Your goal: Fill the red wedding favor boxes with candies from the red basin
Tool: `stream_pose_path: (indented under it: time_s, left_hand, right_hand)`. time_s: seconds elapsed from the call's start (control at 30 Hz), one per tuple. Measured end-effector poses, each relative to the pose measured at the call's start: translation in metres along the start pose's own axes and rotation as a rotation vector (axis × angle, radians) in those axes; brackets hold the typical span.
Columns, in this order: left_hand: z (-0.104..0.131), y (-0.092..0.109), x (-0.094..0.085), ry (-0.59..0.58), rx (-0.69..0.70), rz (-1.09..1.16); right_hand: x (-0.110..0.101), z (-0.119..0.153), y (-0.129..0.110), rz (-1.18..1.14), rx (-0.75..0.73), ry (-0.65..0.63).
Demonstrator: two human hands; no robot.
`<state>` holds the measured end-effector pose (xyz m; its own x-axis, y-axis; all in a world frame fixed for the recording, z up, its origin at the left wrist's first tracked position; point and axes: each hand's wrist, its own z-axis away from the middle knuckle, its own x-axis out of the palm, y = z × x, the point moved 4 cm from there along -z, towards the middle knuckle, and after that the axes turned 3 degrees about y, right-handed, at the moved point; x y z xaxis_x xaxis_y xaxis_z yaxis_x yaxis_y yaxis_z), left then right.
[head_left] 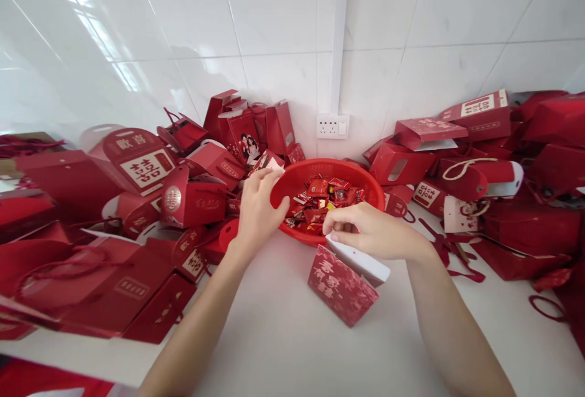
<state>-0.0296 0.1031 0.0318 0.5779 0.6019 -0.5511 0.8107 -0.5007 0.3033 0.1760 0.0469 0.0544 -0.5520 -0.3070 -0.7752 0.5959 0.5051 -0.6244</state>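
My right hand point(361, 229) pinches the white-lined flap of a small red patterned box point(340, 287), which tilts over the white table in front of the basket. The box's top stands open. My left hand point(260, 205) is raised at the left rim of the basket, its fingers apart and nothing between them. Behind both hands sits a round red plastic basket point(372, 187) with several small wrapped sweets point(317, 189) in it, mostly red. My right hand covers part of its front rim.
Heaps of red gift boxes point(146, 168) crowd the left side, and more red boxes point(479, 114) pile up at the right. A tiled wall with a socket panel point(333, 126) rises behind the basket. Ribbons point(450, 251) lie at the right on the white table point(274, 336).
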Motion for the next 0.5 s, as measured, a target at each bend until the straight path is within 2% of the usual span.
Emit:
stream_pose_path:
  time_s: [0.07, 0.17, 0.27, 0.33, 0.5]
  left_hand:
    - [-0.003, -0.016, -0.002, -0.063, -0.121, -0.143]
    - [-0.004, -0.038, -0.004, -0.221, -0.32, -0.27]
    - [-0.006, -0.051, -0.005, -0.288, -0.383, -0.298]
    - [-0.013, -0.056, -0.008, -0.222, -0.388, -0.304]
    - [-0.045, -0.064, -0.025, 0.035, -0.469, -0.3]
  right_hand:
    - [0.0, 0.0, 0.001, 0.047, 0.015, -0.033]
    - [0.001, 0.002, 0.0, 0.124, 0.014, -0.098]
    - [0.002, 0.003, 0.0, 0.157, -0.006, -0.123]
    - [0.003, 0.003, 0.001, 0.16, -0.006, -0.131]
    - [0.004, 0.004, 0.005, 0.167, 0.013, -0.143]
